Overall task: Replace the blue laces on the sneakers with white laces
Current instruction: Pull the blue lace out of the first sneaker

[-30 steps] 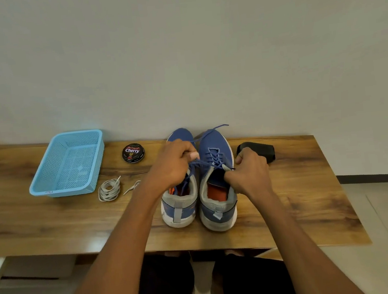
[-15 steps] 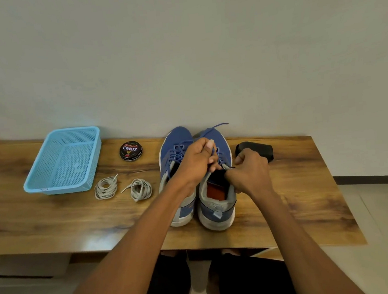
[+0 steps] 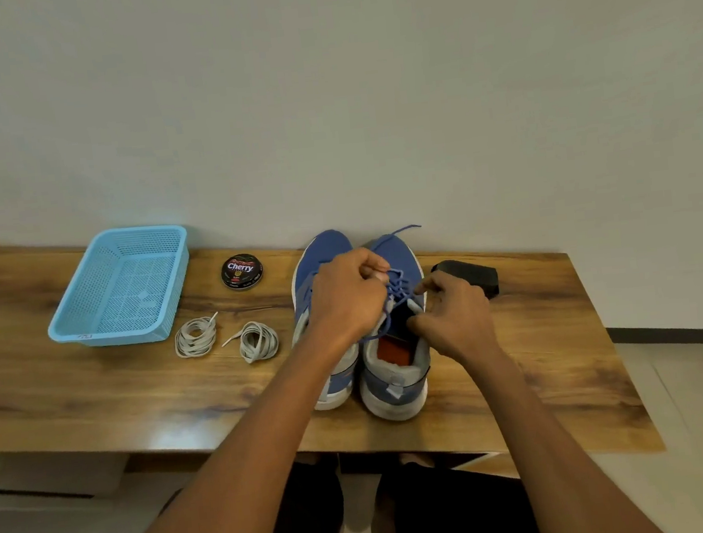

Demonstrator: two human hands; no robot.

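Note:
Two blue sneakers stand side by side on the wooden table (image 3: 95, 401), heels toward me: the left sneaker (image 3: 322, 252) and the right sneaker (image 3: 397, 387). My left hand (image 3: 349, 301) reaches across and pinches the blue lace (image 3: 395, 287) of the right sneaker, pulling a loop up. My right hand (image 3: 455, 320) holds the right side of that sneaker's opening, fingers curled on the collar. A loose lace end lies past the toe. Two coiled white laces (image 3: 196, 337) (image 3: 258, 341) lie left of the sneakers.
A light blue plastic basket (image 3: 126, 285) stands at the back left. A round black polish tin (image 3: 242, 271) lies between the basket and the sneakers. A black brush-like object (image 3: 472, 275) lies right of the sneakers, near the wall.
My left hand has moved from the left sneaker across to the right sneaker's lacing and now pulls the blue lace up. My right hand stays on the right sneaker.

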